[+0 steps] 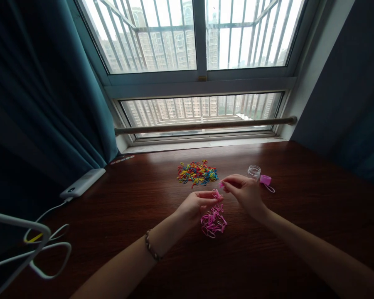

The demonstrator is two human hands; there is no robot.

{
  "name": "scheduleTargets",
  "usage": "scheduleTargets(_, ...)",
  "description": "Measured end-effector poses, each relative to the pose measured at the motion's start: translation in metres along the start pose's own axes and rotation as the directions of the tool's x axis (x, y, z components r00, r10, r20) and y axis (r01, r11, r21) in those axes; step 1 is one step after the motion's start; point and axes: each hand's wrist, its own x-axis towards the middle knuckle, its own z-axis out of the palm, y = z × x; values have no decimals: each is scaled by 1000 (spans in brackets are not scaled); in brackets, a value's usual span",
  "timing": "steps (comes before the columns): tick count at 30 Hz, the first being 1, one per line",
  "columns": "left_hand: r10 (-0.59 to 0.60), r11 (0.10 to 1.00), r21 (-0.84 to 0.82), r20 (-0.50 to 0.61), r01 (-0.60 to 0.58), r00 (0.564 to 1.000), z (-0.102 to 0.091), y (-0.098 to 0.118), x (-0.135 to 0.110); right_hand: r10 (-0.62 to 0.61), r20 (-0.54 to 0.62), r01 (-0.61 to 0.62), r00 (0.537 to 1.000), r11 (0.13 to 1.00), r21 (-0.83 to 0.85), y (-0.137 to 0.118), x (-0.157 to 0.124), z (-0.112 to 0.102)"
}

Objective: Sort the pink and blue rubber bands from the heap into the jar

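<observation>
My left hand (193, 205) pinches some pink plastic loops (217, 194) between thumb and fingers. Just below it, more pink loops (214, 222) lie in a loose heap on the table; whether they are linked to the held ones I cannot tell. To the right, my right hand (243, 192) is closed on a small pink piece (221, 184) at its fingertips, slightly above and apart from my left fingers. Beyond both hands lies a pile of small red, yellow, blue and green clip-like loops (197, 172).
Behind my right hand stands a clear jar (254, 170), partly hidden, with a pink lid with a strap (266, 180) beside it. A white power bank (82, 182) with a cable (52, 211) is at the left. The brown table (137, 245) ends at a window.
</observation>
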Motion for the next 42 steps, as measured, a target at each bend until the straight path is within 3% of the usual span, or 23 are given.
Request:
scheduleTargets(2, 3, 1000, 0, 8, -3, 1000, 2, 0, -2, -80, -15, 79, 997, 995, -66, 2, -5, 6)
scheduleTargets(7, 31, 998, -50, 13, -30, 999, 0, -2, 0, -249, 140, 275, 958, 939, -208, 5, -13, 14)
scheduleTargets(14, 58, 993, -98, -58, -64, 997, -11, -3, 8, -403, 382, 516, 832, 816, -262, 3, -14, 13)
scheduleTargets(19, 53, 991, -124, -16, -54, 998, -8, -1, 5, -420, 402, 542, 814, 798, -264, 4, -12, 13)
scheduleTargets(26, 79, 985, -147, -57, -87, 995, 0, -1, -1, -477, 416, 613, 775, 726, -312, 7, -12, 11)
scheduleTargets(30, 74, 993, -86, -36, -76, 997, 3, -1, -5, -531, 419, 664, 737, 683, -304, 7, -11, 8)
scheduleTargets(34, 162, 987, -20, 16, -161, 987, 7, 1, -9, -567, 435, 692, 700, 689, -216, 4, -7, 1)
scheduleTargets(39, 288, 942, 161, 59, -294, 956, 11, 5, -12, -539, 448, 645, 714, 755, -120, 2, -1, -8)
scheduleTargets(42, 358, 903, 243, 30, -354, 933, 12, 6, -13, -479, 413, 570, 775, 812, -126, 0, -2, -9)
